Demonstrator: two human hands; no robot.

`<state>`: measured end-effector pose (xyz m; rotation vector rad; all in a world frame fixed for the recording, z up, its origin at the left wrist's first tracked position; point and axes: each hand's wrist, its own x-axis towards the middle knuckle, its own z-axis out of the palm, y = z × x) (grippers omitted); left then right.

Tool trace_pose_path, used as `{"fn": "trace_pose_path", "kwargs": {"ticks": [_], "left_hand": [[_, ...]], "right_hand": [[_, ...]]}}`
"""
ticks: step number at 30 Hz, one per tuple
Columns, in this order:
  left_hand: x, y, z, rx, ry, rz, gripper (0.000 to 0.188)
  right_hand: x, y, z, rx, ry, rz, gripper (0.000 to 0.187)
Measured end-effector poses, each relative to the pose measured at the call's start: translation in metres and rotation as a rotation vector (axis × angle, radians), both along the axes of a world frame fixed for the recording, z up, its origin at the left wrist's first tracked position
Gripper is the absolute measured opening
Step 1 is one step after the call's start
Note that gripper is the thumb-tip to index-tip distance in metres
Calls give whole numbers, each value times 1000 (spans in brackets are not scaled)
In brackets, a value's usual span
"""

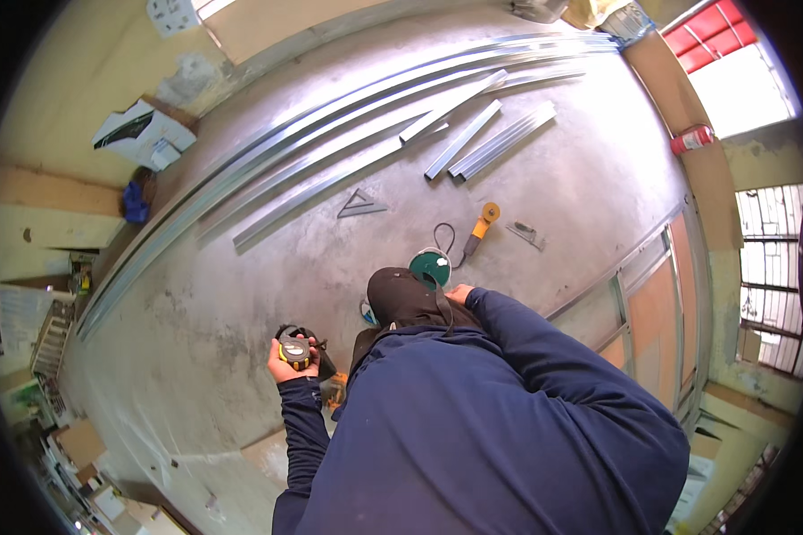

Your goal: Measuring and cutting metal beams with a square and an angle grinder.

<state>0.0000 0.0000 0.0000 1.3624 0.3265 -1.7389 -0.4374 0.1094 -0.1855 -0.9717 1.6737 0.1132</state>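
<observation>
A black and yellow tape measure [295,352] rests in my left hand [287,366], its fingers curled round the case. Black straps [326,346] lie beside that hand, and an orange and black tool [335,390] shows partly below it. My right hand [459,294] is at the edge of a dark brown cloth [406,299] with a hanging strap, close to a round green container [430,265]. Cloth hides most of its fingers, so its grip cannot be made out. Beyond the container lies a yellow angle grinder [482,229] with a black cord [444,236].
Long metal profiles [330,98] run along the far left wall; shorter cut profiles [504,141] lie nearer. A triangular square [360,205] and a small grey metal tool [526,235] are on the floor. At right stand a metal frame [623,299] and a wall-mounted red extinguisher [691,139].
</observation>
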Motion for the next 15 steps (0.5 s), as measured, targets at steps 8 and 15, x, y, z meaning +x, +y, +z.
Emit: {"fn": "trace_pose_path", "kwargs": {"ticks": [8,15], "left_hand": [[-51,-63,-21,22,84,-124,33],[-106,-96,-47,191,61,-197,44]], "right_hand": [[-29,-8,-5,-5,69,-145,57],[-93,-64,-29,77,140,56,43]]}}
